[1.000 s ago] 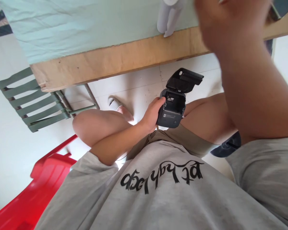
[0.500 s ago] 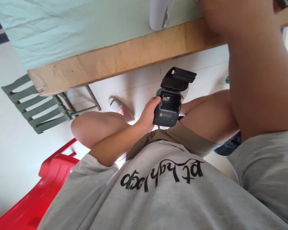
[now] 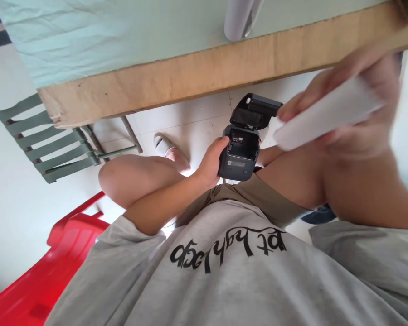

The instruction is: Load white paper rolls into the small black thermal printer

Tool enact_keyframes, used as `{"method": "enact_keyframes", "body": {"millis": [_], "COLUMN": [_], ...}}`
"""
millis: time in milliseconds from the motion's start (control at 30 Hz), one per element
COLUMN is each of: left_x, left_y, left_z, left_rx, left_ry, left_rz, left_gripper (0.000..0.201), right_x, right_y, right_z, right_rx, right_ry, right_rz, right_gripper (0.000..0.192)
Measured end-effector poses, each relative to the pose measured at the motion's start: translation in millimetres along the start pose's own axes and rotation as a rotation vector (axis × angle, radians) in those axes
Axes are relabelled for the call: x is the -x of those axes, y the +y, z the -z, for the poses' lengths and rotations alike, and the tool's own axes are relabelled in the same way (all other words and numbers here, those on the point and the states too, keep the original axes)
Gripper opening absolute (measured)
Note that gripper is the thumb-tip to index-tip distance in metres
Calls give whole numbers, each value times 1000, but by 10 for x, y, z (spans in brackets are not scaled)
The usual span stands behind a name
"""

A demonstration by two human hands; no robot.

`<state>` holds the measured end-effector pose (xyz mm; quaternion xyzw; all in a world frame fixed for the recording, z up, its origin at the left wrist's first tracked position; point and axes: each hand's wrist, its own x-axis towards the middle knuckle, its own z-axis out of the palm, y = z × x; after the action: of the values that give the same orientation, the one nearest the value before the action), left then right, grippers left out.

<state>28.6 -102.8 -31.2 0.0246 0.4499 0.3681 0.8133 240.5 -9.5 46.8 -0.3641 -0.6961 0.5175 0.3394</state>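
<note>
My left hand (image 3: 212, 163) is closed around the side of a small dark grey label printer (image 3: 238, 167), its thumb over the near rim. The printer's black lid (image 3: 255, 111) is swung up, and its paper bay shows nothing inside but a small pale label. To the right, my right hand (image 3: 363, 108) is smeared by motion and grips a white paper roll (image 3: 326, 113). One end of the roll points at the printer, a short gap from the lid.
Above is a table with a wooden edge (image 3: 177, 86) and a pale green cloth (image 3: 122, 36). A white cylinder (image 3: 237, 20) stands near that edge. At the left are a green strapped folding stool (image 3: 47, 140) and a red plastic chair (image 3: 68, 244). My knees flank the printer.
My right hand has come down from over the table, bringing the white paper roll close to the printer. The left hand and the opened printer have stayed almost in place.
</note>
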Motion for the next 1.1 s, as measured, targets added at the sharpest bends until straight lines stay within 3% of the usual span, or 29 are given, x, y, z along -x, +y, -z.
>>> {"method": "enact_keyframes", "body": {"millis": [67,133,200,300,433,700,867,967,1100], "left_x": [12,25,41,56,55,51,33,12,11], "left_y": [0,-1,4,21,35,5,7,15,34], "left_z": [0,3,7,14,30,65,50,48,46], "left_rx": [20,42,48,20,-16,-70,-53,-46,-76], "left_ry": [26,59,64,53,58,67,61,57,16], "left_rz": [-11,-34,-52,-68,-117,-127,-156,-166,-170], "left_gripper": [33,26,25,31,42,40,33,36,42], "right_x": [112,162,184,216,265,271,263,272,279], "right_y": [16,71,147,253,331,435,395,323,253], "right_z": [-232,-359,-391,-372,-380,-469,-502,-531,-572], "right_rx": [-143,-85,184,617,796,863,845,763,606], "right_ry": [-50,-154,-202,-164,-102,-173,-186,-164,-227], "right_rz": [89,141,159,118,-12,-53,-26,39,232], "right_gripper": [41,23,37,52,38,18,26,27,21]}}
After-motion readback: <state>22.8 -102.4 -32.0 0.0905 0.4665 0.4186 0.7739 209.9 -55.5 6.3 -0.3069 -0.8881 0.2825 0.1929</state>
